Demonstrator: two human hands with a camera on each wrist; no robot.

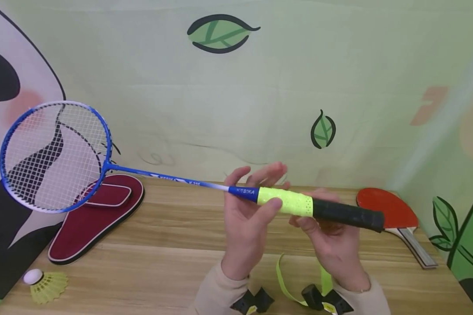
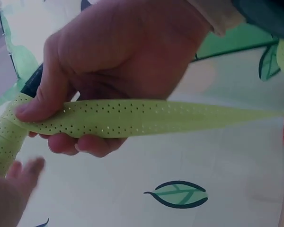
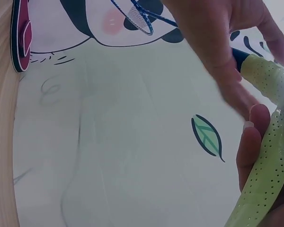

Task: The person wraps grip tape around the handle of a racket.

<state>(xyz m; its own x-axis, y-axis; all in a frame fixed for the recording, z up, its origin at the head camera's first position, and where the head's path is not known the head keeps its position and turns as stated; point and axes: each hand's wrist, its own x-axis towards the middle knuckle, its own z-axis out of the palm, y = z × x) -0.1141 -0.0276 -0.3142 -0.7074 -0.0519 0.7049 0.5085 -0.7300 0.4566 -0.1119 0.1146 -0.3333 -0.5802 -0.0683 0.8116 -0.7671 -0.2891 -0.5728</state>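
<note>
A blue badminton racket [image 1: 169,178] is held in the air, head to the left. Perforated yellow-green tape [image 1: 295,203] wraps the upper part of its black handle [image 1: 347,214]. My left hand [image 1: 246,227] is under the racket, thumb against the wrapped part, fingers spread loosely behind. My right hand [image 1: 337,247] pinches the tape beside the handle. In the left wrist view, the right hand [image 2: 118,56] has its thumb on the flat tape strip [image 2: 132,118]. The right wrist view shows the left hand [image 3: 222,42] with fingers extended near the wrapped grip [image 3: 265,75].
A dark red paddle case [image 1: 79,236] and a yellow shuttlecock [image 1: 47,284] lie at the left of the wooden table [image 1: 153,262]. The red table-tennis paddle [image 1: 388,208] lies at the right. A loose tape loop [image 1: 281,278] hangs near the right wrist. A printed cloth stands behind.
</note>
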